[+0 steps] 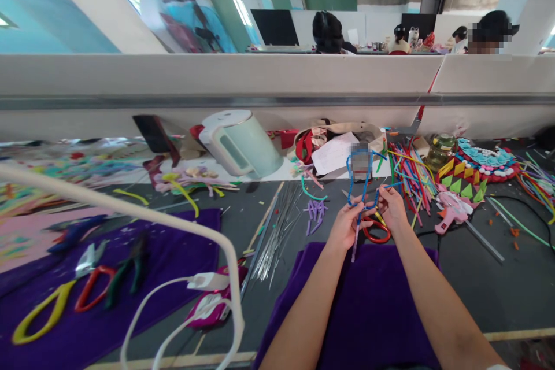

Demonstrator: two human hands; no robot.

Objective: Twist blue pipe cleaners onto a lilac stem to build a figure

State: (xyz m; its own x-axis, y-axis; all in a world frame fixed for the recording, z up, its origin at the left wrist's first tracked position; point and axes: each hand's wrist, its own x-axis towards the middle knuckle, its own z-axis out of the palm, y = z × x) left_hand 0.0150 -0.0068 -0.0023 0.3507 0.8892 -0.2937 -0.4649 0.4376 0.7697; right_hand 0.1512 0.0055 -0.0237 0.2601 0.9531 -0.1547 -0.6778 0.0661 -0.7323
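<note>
Both my hands hold a bent blue pipe cleaner loop (350, 182) upright above a purple cloth (359, 306). My left hand (346, 225) pinches its lower stem, where a pale lilac piece hangs down. My right hand (391, 208) grips the loop's lower right side, where a blue end sticks out. Red-handled scissors (376, 235) lie on the table just beneath my hands.
A pale green kettle (240, 144) lies tilted at the back. A bundle of thin metal wires (277, 231), coloured pipe cleaners (407, 179), a pink glue gun (451, 214) and pliers (125, 269) on another purple cloth surround me. Other people sit beyond the white partition (217, 75).
</note>
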